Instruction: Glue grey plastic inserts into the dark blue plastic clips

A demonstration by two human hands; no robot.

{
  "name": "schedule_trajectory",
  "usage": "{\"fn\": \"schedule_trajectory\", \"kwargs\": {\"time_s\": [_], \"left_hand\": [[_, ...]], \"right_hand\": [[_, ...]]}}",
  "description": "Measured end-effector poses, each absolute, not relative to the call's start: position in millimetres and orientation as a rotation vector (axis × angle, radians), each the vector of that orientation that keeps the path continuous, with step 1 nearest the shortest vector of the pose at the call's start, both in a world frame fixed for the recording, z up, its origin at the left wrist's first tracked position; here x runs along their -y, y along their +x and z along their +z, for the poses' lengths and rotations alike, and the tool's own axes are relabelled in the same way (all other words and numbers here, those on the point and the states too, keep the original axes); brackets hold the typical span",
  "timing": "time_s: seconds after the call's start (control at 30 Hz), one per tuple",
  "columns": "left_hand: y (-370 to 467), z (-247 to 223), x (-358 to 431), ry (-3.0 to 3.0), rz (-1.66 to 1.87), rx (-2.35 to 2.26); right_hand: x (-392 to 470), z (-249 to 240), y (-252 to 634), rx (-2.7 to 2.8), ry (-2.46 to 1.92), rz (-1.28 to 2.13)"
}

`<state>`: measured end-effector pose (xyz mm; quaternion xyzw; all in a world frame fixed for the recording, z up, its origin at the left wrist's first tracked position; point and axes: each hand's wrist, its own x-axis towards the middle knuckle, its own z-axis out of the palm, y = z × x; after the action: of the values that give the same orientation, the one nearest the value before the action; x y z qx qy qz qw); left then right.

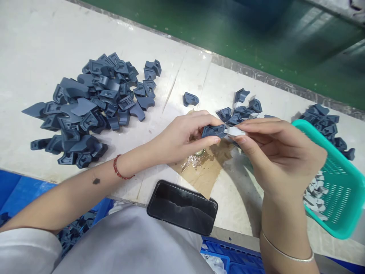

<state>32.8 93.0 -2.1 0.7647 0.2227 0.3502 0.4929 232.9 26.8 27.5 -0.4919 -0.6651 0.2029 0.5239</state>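
Between thumb and fingers, my left hand [188, 133] grips a dark blue-grey plastic part [213, 131] with a recessed face. My right hand [279, 152] pinches a small white plastic piece [235, 131], whose narrow end meets the right end of the blue-grey part. Whether that end has entered the part I cannot tell. Beneath my hands lies a sheet of brown paper [209, 177] with small shiny bits [194, 161] on it. Several more blue-grey parts [242, 110] lie just beyond my fingertips, and a single one [190, 99] sits farther left.
A large heap of blue-grey parts [97, 95] covers the table's left side. At right stands a green basket [350, 190] holding white pieces [316, 196], with another pile [325, 123] behind it. A phone [182, 207] lies at the near edge. Blue crates [239, 253] stand below.
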Motion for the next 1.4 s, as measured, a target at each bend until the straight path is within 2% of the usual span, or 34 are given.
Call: {"fn": "schedule_trajectory", "kwargs": {"time_s": [1.13,1.4], "left_hand": [[26.8,1.9,-86.4,2.268,0.723,-0.599],[29.0,0.2,-85.4,2.220,0.732,-0.606]], "right_hand": [[-25.7,26.2,235.5,1.697,-1.324,0.627],[-20.7,29.0,236.0,1.770,-1.343,0.483]]}}
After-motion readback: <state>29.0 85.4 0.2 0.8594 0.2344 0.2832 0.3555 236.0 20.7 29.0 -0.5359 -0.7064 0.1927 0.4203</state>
